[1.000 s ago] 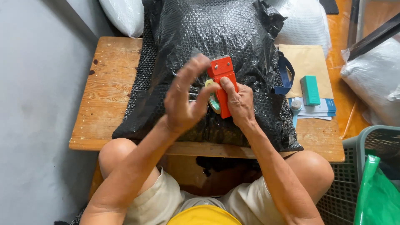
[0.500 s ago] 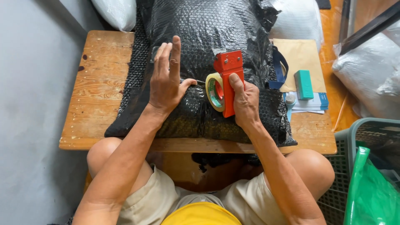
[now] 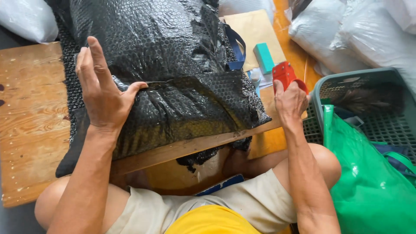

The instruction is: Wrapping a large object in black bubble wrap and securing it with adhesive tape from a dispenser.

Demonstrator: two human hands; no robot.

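In the head view, the red tape dispenser (image 3: 284, 74) has left the top of the black bubble-wrap parcel (image 3: 164, 73), where it sat half a second ago, and now hangs off the right edge of the wooden table (image 3: 30, 117), gripped in the right hand (image 3: 289, 102). The left hand (image 3: 102, 93) has come down flat, fingers spread and the thumb pressing along a fold in the wrap. That suggests a strip has just been laid and is being smoothed, though the tape itself is hard to pick out against the shiny black film.

The parcel lies across the middle of the table, its far end cut off by the frame. The dispenser's roll is hidden behind the fist. To the right stand a grey basket (image 3: 368, 82) and a green bag (image 3: 368, 182), both partly out of frame.
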